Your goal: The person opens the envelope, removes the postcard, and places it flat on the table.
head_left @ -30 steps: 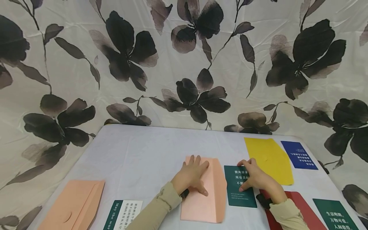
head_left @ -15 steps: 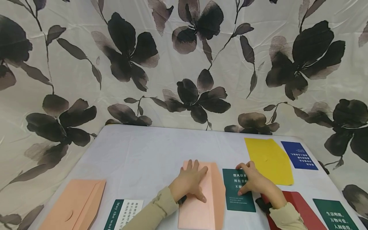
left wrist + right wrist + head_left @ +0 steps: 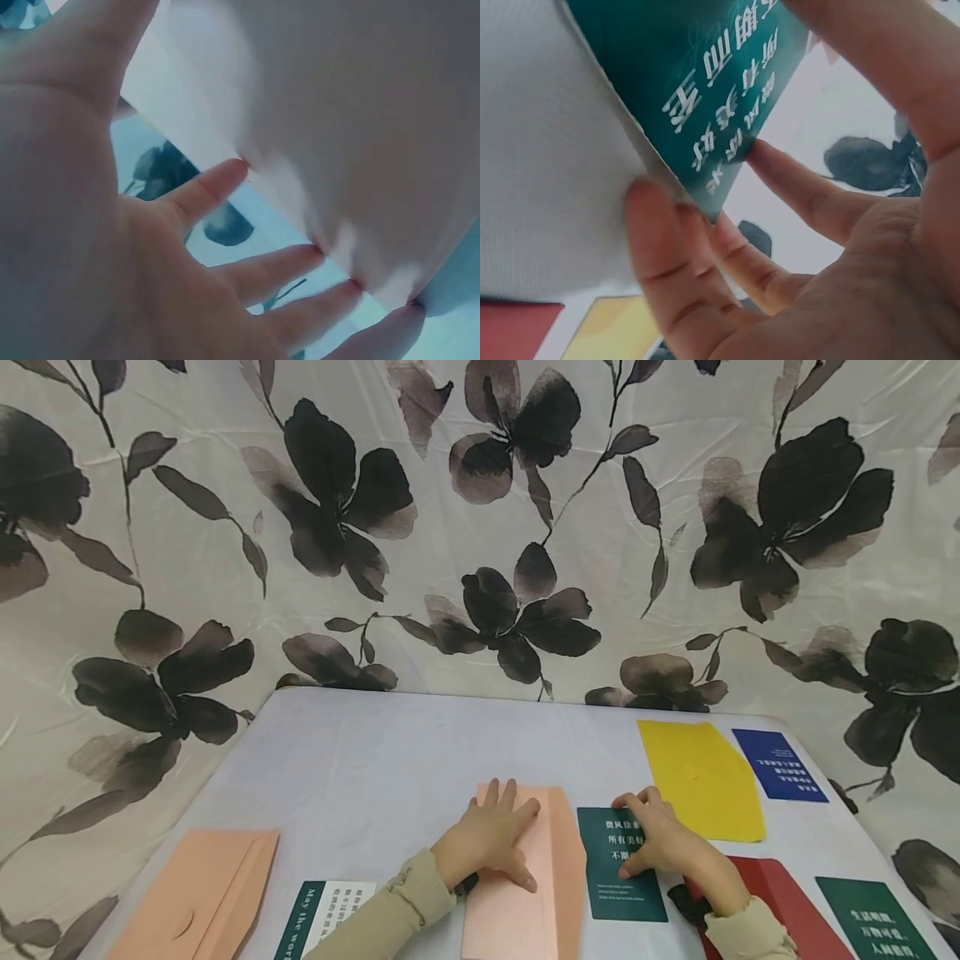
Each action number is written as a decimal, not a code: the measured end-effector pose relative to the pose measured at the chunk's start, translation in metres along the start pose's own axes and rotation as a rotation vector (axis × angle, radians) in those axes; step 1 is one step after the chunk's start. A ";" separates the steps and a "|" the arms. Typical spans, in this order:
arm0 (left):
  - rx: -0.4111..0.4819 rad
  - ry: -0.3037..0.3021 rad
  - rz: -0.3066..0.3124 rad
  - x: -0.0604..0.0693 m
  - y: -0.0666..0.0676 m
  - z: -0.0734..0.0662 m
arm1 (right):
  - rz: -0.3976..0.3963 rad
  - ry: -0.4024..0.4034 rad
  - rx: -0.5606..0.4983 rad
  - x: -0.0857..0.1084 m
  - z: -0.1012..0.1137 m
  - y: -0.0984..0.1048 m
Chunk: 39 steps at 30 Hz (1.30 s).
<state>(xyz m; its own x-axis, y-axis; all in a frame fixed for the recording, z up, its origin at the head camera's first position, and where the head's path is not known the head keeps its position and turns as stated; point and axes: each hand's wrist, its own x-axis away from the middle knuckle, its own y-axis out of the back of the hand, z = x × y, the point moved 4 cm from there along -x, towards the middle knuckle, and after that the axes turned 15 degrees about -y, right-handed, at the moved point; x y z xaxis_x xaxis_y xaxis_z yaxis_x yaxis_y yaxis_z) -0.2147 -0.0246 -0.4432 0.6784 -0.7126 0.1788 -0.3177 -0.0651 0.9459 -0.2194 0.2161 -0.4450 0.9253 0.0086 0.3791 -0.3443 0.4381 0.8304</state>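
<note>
A pale pink envelope point(image 3: 525, 912) lies in the middle of the table, its flap unfolded to the right. My left hand point(image 3: 489, 839) rests on it with fingers spread. In the left wrist view, the fingertips point(image 3: 311, 259) touch along the envelope's edge. Just right of the envelope is a dark green card point(image 3: 624, 902) with white lettering. My right hand point(image 3: 663, 843) holds this card, with the thumb on its face and the other fingers bent at its far and right edges. Part of the lettering is hidden under that hand.
A yellow envelope point(image 3: 697, 777) and a blue card point(image 3: 780, 766) lie at the back right. Nearer are a red envelope point(image 3: 787, 902) and another green card point(image 3: 873, 918). At the left are an orange-pink envelope point(image 3: 191, 893) and a green-and-white card point(image 3: 322, 918).
Both hands have shifted slightly toward the front edge and left. The pale pink envelope and the dark green card have slid the same way with them, staying side by side.
</note>
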 end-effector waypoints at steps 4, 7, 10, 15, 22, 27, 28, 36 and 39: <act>-0.045 -0.008 0.007 0.003 0.001 -0.005 | -0.022 0.002 0.054 0.005 0.001 0.000; -0.072 -0.049 -0.003 0.011 0.003 -0.014 | -0.050 0.069 0.084 0.015 0.002 -0.001; -0.089 -0.089 -0.001 0.024 0.004 -0.028 | -0.028 0.138 0.077 0.031 0.002 -0.003; -0.108 -0.122 0.008 0.047 -0.005 -0.048 | 0.118 0.093 0.066 0.061 -0.002 -0.016; -0.008 -0.110 -0.024 0.055 -0.030 -0.058 | 0.214 0.186 0.088 0.075 -0.009 -0.043; 0.096 -0.090 -0.045 0.051 -0.040 -0.056 | 0.201 0.288 0.115 0.071 -0.013 -0.056; 0.093 -0.089 -0.044 0.050 -0.042 -0.056 | 0.195 0.295 0.113 0.070 -0.013 -0.057; 0.117 -0.060 -0.016 0.047 -0.043 -0.052 | 0.213 0.162 0.084 0.066 -0.007 -0.052; 0.147 -0.033 -0.012 0.046 -0.040 -0.049 | 0.217 0.064 0.092 0.065 -0.004 -0.048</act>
<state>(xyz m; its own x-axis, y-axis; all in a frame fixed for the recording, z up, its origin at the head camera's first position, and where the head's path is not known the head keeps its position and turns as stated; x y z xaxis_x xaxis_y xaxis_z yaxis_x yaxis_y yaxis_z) -0.1382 -0.0204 -0.4595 0.6614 -0.7335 0.1567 -0.4051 -0.1735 0.8977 -0.1422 0.1993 -0.4622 0.8355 0.1520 0.5280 -0.5461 0.3361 0.7674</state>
